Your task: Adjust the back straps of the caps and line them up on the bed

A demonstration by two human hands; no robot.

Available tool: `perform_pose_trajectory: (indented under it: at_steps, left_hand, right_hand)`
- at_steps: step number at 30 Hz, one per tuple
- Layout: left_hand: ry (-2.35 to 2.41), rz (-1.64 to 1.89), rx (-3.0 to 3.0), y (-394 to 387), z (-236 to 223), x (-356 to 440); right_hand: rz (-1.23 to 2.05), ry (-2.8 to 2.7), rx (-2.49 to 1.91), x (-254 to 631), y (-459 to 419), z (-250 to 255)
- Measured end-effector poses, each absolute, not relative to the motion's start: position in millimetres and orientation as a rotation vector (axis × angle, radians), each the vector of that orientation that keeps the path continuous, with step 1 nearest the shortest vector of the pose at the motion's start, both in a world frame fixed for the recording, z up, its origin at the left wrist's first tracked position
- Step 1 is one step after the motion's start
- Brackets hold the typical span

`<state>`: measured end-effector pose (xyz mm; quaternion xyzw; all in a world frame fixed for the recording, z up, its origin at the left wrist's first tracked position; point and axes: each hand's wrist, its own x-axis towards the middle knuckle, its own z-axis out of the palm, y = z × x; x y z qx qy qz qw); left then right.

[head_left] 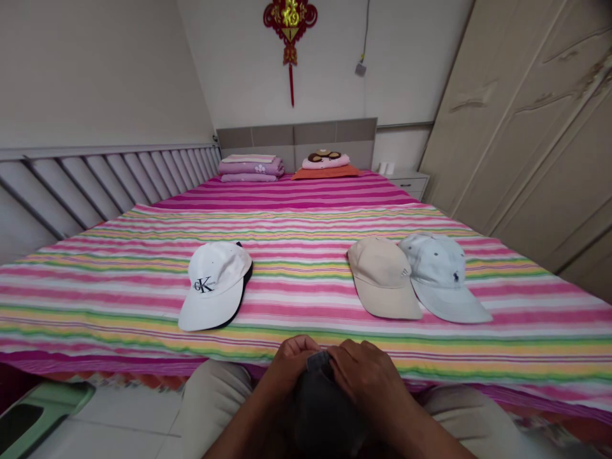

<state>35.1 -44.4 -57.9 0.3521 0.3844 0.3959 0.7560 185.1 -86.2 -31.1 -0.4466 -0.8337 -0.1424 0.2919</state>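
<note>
A dark cap (322,408) is between my two hands, low in front of me at the bed's near edge; its lower part is in shadow. My left hand (290,364) grips it from the left, fingers curled near a grey strap-like piece (317,361) at its top. From the other side my right hand (367,371) closes on it. Beyond, to the left, a white cap with black letters (215,284) lies on the bed with a black edge showing beneath. To the right, a beige cap (382,277) rests partly against a pale blue cap (442,277).
The bed has a striped sheet (287,280). Folded purple bedding (251,168) and an orange and pink stack (326,166) lie by the headboard (315,135). A railing (109,175) runs along the left, wardrobe doors (530,121) on the right. A green plastic object (52,408) stands lower left.
</note>
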Motion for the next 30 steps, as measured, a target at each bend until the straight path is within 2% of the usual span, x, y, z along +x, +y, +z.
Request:
perform_pose_trajectory:
  at_steps: [8,14,19,21,26,30]
  left_hand:
    - [0.761,0.884,0.739,-44,-59,38]
    - [0.756,0.86,0.753,-42,-64,38]
    - [0.695,0.877,0.744,-45,-61,39]
    - [0.683,0.873,0.757,-47,-56,39]
    - [0.613,0.866,0.817,-48,-51,32]
    - [0.434,1.017,0.717,-47,-52,20]
  right_hand:
    - [0.46,-1.789,-1.386,191,-82,-38]
    - [0.306,-1.921,-1.212,192,-85,-39]
    - [0.846,-1.283,-1.222,196,-77,-39]
    - [1.02,-1.216,-1.167,197,-75,-42]
    - [1.239,-1.47,-1.134,197,-77,-47]
    - [1.347,-1.079,-1.105,202,-75,-45]
